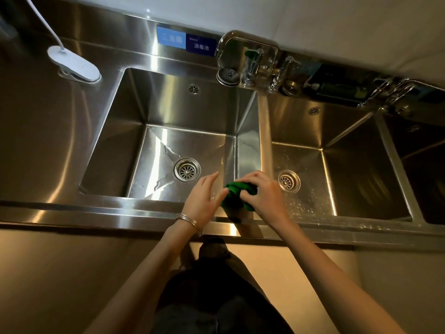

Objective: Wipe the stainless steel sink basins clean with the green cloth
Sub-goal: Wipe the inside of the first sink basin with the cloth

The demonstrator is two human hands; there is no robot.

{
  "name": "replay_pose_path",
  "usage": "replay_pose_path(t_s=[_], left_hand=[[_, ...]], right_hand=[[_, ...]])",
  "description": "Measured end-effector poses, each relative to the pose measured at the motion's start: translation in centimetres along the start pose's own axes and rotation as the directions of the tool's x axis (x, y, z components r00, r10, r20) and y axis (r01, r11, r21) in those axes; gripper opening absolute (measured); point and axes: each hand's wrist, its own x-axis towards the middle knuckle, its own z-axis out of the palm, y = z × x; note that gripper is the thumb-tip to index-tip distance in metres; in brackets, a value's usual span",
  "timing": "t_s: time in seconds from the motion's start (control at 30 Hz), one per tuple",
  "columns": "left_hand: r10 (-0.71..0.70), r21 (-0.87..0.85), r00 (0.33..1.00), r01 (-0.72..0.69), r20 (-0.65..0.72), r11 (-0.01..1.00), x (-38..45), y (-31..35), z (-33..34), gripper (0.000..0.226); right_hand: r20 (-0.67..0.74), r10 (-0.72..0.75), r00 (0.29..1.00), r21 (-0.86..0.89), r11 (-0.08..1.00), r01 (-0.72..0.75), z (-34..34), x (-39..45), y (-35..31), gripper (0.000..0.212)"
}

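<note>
Left basin: deep rectangular stainless steel sink basin [154,121], water streaks on its floor beside the round perforated drain strainer [186,169].
Left hand: bare left hand [204,201] with thin metal bangles [190,221] at the wrist, fingers [212,179] straight and slightly spread, holding nothing; thumb tip just beside the cloth's left end.
Cloth: bunched dark green cloth [234,191], at the near end of the steel dividing wall [248,150] between the two basins, long axis running roughly from far to near.
Right hand: bare right hand [262,194], fingers curled down and clamped on the cloth's right side; the nearer hand, already gripping.
Key relation: cloth lies right of the left fingers, under the right ones, level with the front rim.
Right basin: second stainless steel basin [349,153], droplets on its floor; likely reachable by a short rightward move.
</note>
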Motion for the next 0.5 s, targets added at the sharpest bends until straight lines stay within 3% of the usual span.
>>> replay_pose_path(t_s=[0.13, 0.3, 0.4, 0.5], left_hand=[[-0.143, -0.282, 0.974, 0.189, 0.177, 0.941, 2.9, 1.9, 1.2, 0.064], [0.091, -0.024, 0.977, -0.088, 0.193, 0.996, 6.9, 2.1, 1.7, 0.051], [0.09, -0.019, 0.979, -0.088, 0.184, 0.996, 10.4, 1.6, 1.9, 0.037], [-0.023, -0.172, 0.997, 0.036, 0.076, 0.984, 13.7, 1.1, 2.6, 0.029]], right_hand=[[-0.086, 0.038, 0.996, 0.116, 0.993, -0.028, -1.4, 1.5, 0.9, 0.024], [-0.06, -0.011, 0.998, 0.173, 0.985, 0.021, -2.3, 3.8, 3.0, 0.025], [-0.101, 0.027, 0.995, 0.252, 0.968, -0.001, -2.9, 6.3, 4.1, 0.026], [-0.081, 0.021, 0.996, 0.258, 0.966, 0.001, -3.4, 9.5, 5.6, 0.023]])
